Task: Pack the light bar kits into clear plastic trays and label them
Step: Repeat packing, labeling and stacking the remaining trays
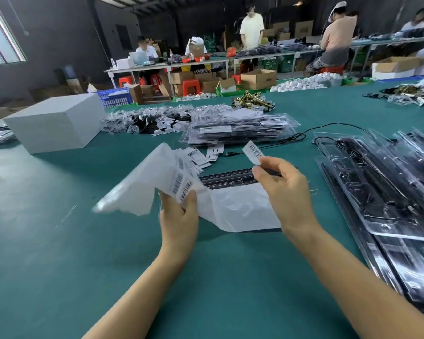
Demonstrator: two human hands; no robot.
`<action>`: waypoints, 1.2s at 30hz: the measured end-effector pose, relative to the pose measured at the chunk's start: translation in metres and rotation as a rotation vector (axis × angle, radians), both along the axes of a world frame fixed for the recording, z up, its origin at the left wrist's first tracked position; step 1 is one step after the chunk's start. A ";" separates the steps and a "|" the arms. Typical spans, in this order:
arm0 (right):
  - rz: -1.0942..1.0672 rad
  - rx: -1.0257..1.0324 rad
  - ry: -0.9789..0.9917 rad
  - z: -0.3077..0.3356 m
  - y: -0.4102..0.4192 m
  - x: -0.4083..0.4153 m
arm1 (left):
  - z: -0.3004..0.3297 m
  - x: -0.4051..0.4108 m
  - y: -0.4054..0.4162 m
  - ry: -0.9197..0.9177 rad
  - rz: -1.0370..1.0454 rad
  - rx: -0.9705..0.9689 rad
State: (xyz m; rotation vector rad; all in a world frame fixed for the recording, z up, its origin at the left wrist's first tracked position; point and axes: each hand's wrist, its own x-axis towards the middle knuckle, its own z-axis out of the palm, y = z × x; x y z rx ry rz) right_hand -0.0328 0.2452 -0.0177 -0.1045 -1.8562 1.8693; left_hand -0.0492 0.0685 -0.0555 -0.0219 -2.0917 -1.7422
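Observation:
My left hand (180, 217) grips a white backing sheet (154, 182) that carries several barcode labels and curls up over the green table. My right hand (283, 189) pinches a single barcode label (252, 151) lifted clear of the sheet. Under the sheet lies a clear tray with a black light bar (227, 178), partly hidden. More packed clear trays (382, 192) overlap at the right, and a stack of finished trays (240, 129) sits farther back in the middle.
A white box (56, 122) stands at the left. Loose labels (201, 156), bagged small parts (147, 121) and brass pieces (252, 101) lie beyond the sheet. A black cable (328, 127) runs across the table. People work at benches behind.

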 end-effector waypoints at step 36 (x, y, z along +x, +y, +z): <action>-0.293 0.946 0.096 -0.038 0.021 -0.013 | -0.006 0.036 0.054 0.027 -0.597 -0.929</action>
